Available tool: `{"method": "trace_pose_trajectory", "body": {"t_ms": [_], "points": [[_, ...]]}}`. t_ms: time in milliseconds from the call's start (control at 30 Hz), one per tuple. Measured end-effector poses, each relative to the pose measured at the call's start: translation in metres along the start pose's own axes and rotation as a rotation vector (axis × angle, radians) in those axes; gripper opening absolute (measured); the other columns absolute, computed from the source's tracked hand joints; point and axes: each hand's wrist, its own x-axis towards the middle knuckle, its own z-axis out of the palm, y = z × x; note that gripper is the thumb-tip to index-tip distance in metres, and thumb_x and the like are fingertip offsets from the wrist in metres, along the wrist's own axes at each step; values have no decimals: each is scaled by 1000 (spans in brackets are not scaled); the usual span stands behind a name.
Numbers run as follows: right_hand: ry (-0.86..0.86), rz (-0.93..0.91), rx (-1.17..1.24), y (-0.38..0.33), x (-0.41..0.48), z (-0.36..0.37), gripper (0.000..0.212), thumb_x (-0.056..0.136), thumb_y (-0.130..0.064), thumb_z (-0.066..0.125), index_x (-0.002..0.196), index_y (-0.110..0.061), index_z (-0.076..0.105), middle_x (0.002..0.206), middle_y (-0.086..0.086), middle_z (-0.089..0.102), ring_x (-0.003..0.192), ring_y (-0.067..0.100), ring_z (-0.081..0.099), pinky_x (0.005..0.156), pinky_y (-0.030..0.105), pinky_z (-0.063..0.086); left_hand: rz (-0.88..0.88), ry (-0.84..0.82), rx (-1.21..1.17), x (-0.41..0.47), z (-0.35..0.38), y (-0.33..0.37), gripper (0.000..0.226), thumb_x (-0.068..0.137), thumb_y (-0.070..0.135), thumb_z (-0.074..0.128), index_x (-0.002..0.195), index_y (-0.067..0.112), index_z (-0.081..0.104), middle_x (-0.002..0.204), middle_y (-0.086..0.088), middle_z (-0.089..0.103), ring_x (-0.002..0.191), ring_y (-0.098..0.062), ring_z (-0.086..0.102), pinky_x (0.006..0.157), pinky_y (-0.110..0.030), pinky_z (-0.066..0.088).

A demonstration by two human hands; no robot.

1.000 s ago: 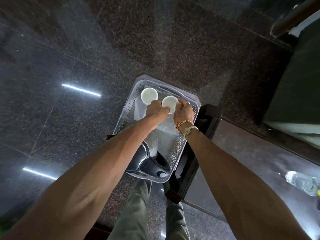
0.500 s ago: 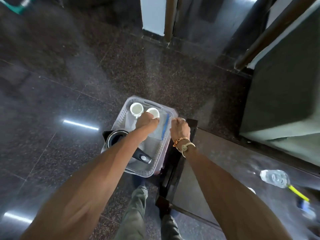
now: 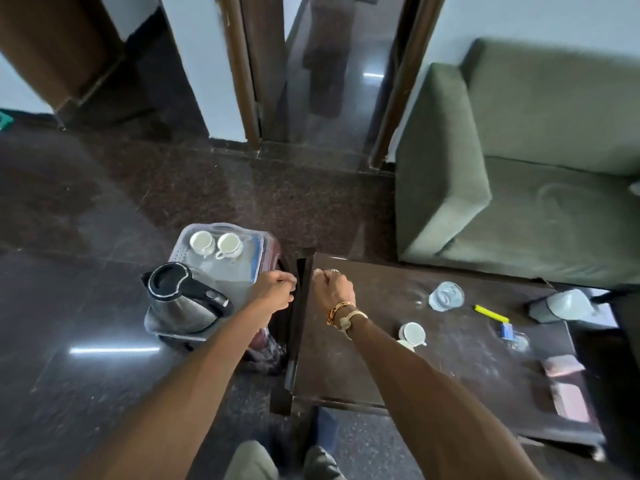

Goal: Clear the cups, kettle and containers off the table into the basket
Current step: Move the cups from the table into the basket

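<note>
From the head camera we judge the job a good way in but not finished. The basket (image 3: 221,271) sits on the floor just left of the tabletop (image 3: 381,358), and it already holds two white cups (image 3: 215,244) side by side at its far end and the kettle (image 3: 183,299) upright at its near end. Left on the tabletop we see another white cup (image 3: 412,333) near its middle, with the rim of a second pale piece just behind our right forearm that we cannot identify. Farther right stand a clear glass container (image 3: 446,296), a yellow pen (image 3: 491,313), a small blue-and-clear packet (image 3: 512,332) and two pinkish flat items (image 3: 566,382); a grey object at the far right corner is too blurred to name. Those cups and containers remain to be moved, we reckon.

Our left hand (image 3: 275,291) is curled into a loose fist over the basket's right rim, beside the tabletop's edge; whether it touches the rim we cannot tell, and we see nothing in it. Our right hand (image 3: 334,289) is likewise curled closed over the tabletop's near-left corner, apparently empty.
</note>
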Motion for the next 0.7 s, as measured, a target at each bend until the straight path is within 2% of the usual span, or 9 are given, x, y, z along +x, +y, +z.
{"method": "trace_pose_trajectory", "body": {"t_ms": [100,233,333,400,533,600,700], "points": [[50,18,42,10,-19,-21,42,97,-42,41,92,-8,66,104,16,71,102,39,61,83,36,45,52,-48,-9,-21,11,9,15,93,9,59,85,20,65,91,-6,69,72,-16,64,76,-31,56],[91,39,59,34,-57,-32,39,96,-40,42,78,-11,62,99,18,71,98,41,61,77,35,42,83,-99,3,-50,29,-1,18,96,13,57,83,23,65,89,-4,69,73,-16,65,71,-29,55],[72,82,40,66,-88,-29,45,97,-43,42,90,-8,69,101,17,73,102,42,61,81,37,46,71,-140,17,-73,44,-20,19,95,11,58,81,22,65,86,-4,68,68,-16,63,65,-27,53],[70,107,41,88,-105,-31,49,96,-47,42,90,-7,70,100,17,73,100,41,63,82,37,48,58,-164,54,-89,56,-29,19,94,10,58,80,21,65,86,-5,68,66,-16,62,63,-27,52],[155,146,129,133,-116,-47,72,69,-68,30,80,-8,68,85,16,74,87,40,68,82,45,56,84,-243,128,-118,87,-30,21,94,8,56,78,20,64,84,-5,66,63,-15,60,60,-25,49],[222,180,187,155,-114,-64,72,68,-68,31,84,-9,69,85,16,74,87,40,69,82,48,57,112,-270,140,-129,107,-22,19,95,10,55,81,20,65,83,-4,66,64,-15,60,59,-25,49],[305,235,226,175,-123,-98,65,72,-64,34,88,-12,71,87,14,74,88,38,69,85,46,56,129,-321,170,-143,142,-12,14,95,14,55,90,19,67,89,-4,68,77,-19,65,68,-29,54]]}}
